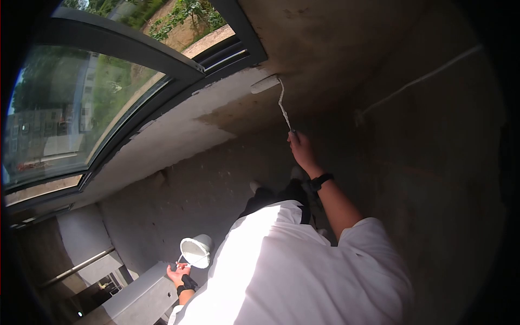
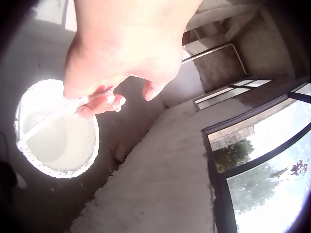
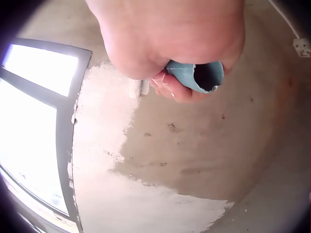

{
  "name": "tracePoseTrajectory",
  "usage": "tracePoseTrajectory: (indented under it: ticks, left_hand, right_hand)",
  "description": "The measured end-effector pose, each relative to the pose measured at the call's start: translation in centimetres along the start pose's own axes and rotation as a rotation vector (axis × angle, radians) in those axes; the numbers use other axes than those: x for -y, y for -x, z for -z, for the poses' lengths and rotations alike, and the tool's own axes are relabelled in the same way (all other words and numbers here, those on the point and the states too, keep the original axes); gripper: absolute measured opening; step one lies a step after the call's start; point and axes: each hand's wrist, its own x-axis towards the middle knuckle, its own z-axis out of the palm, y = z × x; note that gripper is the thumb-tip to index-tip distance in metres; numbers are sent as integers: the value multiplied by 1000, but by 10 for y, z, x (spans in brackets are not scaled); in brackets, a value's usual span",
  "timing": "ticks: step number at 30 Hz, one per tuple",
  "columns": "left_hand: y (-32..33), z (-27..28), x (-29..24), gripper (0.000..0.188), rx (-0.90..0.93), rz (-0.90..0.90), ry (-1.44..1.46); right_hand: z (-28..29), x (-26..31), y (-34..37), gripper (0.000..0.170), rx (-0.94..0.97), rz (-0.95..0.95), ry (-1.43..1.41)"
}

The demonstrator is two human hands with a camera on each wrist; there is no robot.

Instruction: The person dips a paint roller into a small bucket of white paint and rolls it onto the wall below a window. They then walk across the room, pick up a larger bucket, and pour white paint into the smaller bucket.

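Observation:
In the head view my right hand (image 1: pixel 303 150) grips the handle of a paint roller (image 1: pixel 265 84), whose white sleeve lies against the wall beside the window corner. The hollow end of its blue-grey handle (image 3: pixel 206 77) pokes out of my fist in the right wrist view. Low on the left, my left hand (image 1: pixel 177 273) holds a white bucket (image 1: pixel 196 252) by its handle. The left wrist view shows the fingers hooked round that handle (image 2: pixel 46 121), with pale paint (image 2: pixel 68 141) inside the bucket. White smears mark the fingers of both hands.
A grey-framed window (image 1: pixel 184 65) runs along the upper left. White paint (image 1: pixel 189 124) covers the wall below it, ending raggedly against bare brown wall (image 3: pixel 194 141). A metal rail (image 1: pixel 78 266) and a pale ledge (image 1: pixel 146 290) stand at the lower left.

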Motion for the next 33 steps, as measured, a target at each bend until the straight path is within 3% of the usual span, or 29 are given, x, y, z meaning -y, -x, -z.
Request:
tracePoseTrajectory:
  ticks: [4,8,12,15,18,21,24,27,33]
  left_hand:
    - [7,1,1,47,12,12,-6]
    - [-3,3,0,47,17,-12,-17]
    - [2,6,5,47,1,-7,2]
    - [4,13,6,47,4,-9,13]
    - [4,13,5,46,1,-5,9]
    - [4,11,7,47,26,-10,-4]
    - [13,5,12,47,-7,-15,-32]
    - [3,13,8,47,5,-7,-24]
    - [-9,20,-1,48,2,-15,-11]
  right_hand:
    - [-6,18,0,39,35,59,-75]
    - [-8,-33,-12,38,24,-20,-126]
    - [-12,-11,1,40,24,-99,-119]
    - [-22,8,7,37,43,-19,-211]
    - [-24,-28,-10,37,-16,46,-111]
    - [-22,-46,-14,38,-47,-43,-97]
    - [-22,-17,-1,43,-19,-147,-80]
    - [-30,-23,-4,44,25,-74,-166]
    - [-30,-42,-22,44,-84,-152,6]
